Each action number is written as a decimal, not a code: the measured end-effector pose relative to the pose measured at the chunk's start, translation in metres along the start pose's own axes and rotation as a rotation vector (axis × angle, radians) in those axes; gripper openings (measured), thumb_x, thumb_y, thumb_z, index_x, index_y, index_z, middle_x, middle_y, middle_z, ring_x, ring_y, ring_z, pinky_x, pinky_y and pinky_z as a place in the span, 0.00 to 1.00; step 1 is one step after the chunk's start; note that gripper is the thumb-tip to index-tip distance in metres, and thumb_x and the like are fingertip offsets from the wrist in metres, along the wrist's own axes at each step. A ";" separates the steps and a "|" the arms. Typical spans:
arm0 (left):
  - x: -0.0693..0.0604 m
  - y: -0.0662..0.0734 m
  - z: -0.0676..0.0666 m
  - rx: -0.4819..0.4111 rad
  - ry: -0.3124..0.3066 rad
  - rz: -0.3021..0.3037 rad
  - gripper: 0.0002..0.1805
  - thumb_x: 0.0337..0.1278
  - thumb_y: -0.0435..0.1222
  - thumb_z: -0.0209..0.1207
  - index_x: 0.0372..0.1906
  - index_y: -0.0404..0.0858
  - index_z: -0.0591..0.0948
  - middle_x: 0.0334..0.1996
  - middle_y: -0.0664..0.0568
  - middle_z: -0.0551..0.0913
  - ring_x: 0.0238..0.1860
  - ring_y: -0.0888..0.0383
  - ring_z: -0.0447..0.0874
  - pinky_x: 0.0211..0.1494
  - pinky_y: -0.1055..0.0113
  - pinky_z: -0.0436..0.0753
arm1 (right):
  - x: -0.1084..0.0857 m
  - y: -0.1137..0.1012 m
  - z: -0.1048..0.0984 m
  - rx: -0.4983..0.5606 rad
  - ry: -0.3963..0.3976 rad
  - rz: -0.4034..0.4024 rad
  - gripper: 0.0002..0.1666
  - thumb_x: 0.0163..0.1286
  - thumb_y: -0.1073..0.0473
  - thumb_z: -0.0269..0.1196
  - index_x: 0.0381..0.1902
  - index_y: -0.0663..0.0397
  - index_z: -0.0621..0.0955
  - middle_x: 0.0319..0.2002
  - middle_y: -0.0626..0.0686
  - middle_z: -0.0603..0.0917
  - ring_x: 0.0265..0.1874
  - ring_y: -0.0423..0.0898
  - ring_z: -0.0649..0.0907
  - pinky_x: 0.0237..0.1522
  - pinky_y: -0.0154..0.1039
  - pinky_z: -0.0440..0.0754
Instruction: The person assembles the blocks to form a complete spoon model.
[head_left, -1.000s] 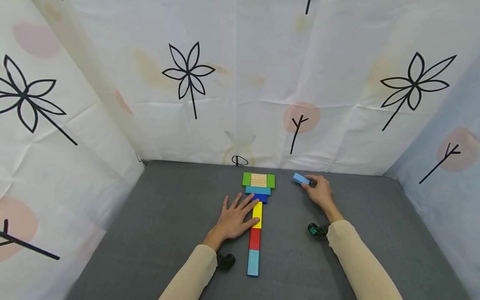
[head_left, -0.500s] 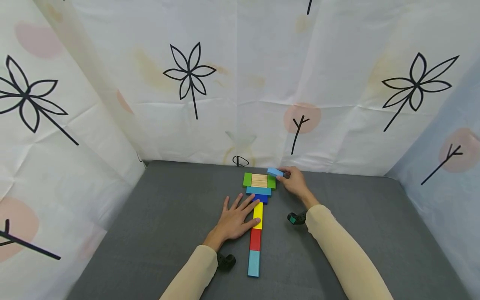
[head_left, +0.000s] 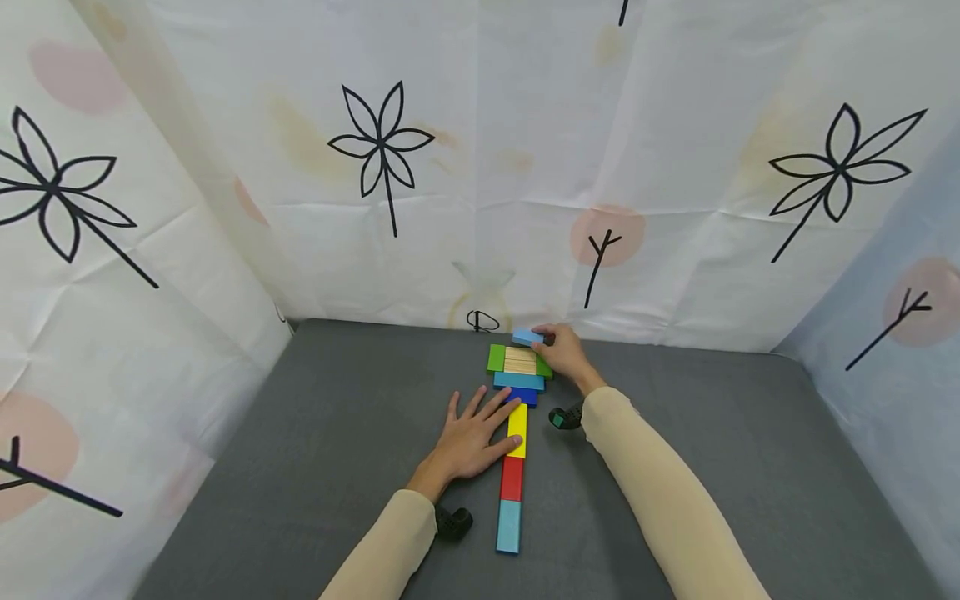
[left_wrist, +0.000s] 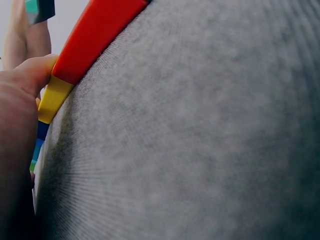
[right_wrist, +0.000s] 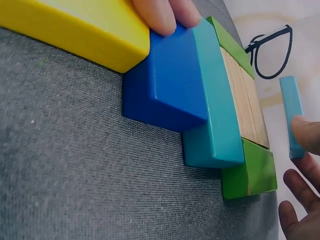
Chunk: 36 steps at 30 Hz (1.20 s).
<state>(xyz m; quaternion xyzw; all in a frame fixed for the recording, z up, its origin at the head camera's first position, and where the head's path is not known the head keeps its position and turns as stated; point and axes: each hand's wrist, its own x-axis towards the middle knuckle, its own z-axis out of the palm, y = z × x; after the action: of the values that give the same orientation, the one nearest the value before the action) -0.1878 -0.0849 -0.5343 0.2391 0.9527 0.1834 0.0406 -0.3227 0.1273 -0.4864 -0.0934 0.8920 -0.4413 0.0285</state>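
Observation:
My right hand (head_left: 567, 353) pinches a light blue block (head_left: 527, 337) at its right end, just beyond the far end of a row of blocks. In the right wrist view that light blue block (right_wrist: 291, 116) appears raised, apart from the others. My left hand (head_left: 467, 442) lies with spread fingers on the row, fingertips on the dark blue block (head_left: 525, 398) and thumb on the yellow block (head_left: 517, 430). Past the dark blue block come a teal block (head_left: 519, 381) and natural wood blocks (head_left: 520, 360) between two green blocks (head_left: 497, 358).
Nearer me the row continues with a red block (head_left: 512, 478) and a pale blue block (head_left: 507, 527). Everything lies on a dark grey cloth surface (head_left: 337, 417). Printed white curtains (head_left: 525, 167) rise behind it and along both sides.
My right hand has carried the light blue block leftward, from right of the row to just beyond its far end. The left hand has stayed in place.

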 end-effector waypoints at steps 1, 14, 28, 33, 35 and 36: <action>0.000 0.000 0.000 0.003 -0.002 -0.001 0.38 0.72 0.66 0.39 0.81 0.59 0.56 0.82 0.62 0.48 0.81 0.45 0.40 0.74 0.32 0.31 | 0.001 0.000 0.001 -0.004 -0.002 0.008 0.20 0.75 0.64 0.62 0.62 0.66 0.80 0.58 0.66 0.79 0.56 0.60 0.77 0.60 0.55 0.75; 0.000 0.001 -0.001 -0.002 -0.001 0.004 0.38 0.73 0.65 0.39 0.81 0.57 0.56 0.82 0.61 0.49 0.81 0.45 0.41 0.74 0.32 0.32 | 0.011 -0.002 0.008 -0.094 -0.025 0.111 0.20 0.76 0.61 0.61 0.63 0.59 0.81 0.59 0.63 0.81 0.62 0.61 0.76 0.67 0.69 0.54; 0.001 0.000 0.001 -0.002 -0.006 -0.003 0.38 0.72 0.66 0.38 0.81 0.59 0.55 0.82 0.63 0.47 0.81 0.46 0.40 0.74 0.33 0.31 | 0.013 -0.007 0.014 -0.165 -0.019 0.126 0.20 0.75 0.61 0.61 0.63 0.56 0.82 0.64 0.60 0.79 0.68 0.59 0.72 0.68 0.70 0.51; 0.002 0.000 0.002 -0.003 -0.009 -0.005 0.38 0.72 0.67 0.38 0.81 0.60 0.55 0.82 0.63 0.47 0.81 0.46 0.40 0.74 0.33 0.30 | 0.014 -0.006 0.016 -0.199 -0.024 0.124 0.20 0.75 0.62 0.60 0.63 0.55 0.82 0.64 0.59 0.79 0.68 0.59 0.71 0.68 0.70 0.52; 0.002 -0.001 0.002 -0.006 -0.008 -0.007 0.38 0.72 0.67 0.38 0.81 0.60 0.55 0.82 0.63 0.47 0.81 0.46 0.40 0.74 0.33 0.31 | 0.014 -0.006 0.017 -0.209 -0.028 0.119 0.21 0.75 0.63 0.59 0.63 0.55 0.82 0.64 0.59 0.79 0.68 0.59 0.71 0.67 0.70 0.54; 0.002 -0.001 0.002 -0.007 -0.008 -0.008 0.38 0.72 0.67 0.38 0.81 0.60 0.56 0.82 0.63 0.47 0.81 0.46 0.40 0.74 0.33 0.31 | 0.014 -0.006 0.017 -0.214 -0.031 0.116 0.21 0.75 0.63 0.59 0.63 0.55 0.82 0.65 0.59 0.79 0.68 0.59 0.71 0.67 0.70 0.54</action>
<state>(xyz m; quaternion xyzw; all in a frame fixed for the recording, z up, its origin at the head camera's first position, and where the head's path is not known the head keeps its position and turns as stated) -0.1896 -0.0840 -0.5361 0.2359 0.9528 0.1856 0.0457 -0.3333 0.1079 -0.4914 -0.0512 0.9374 -0.3395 0.0577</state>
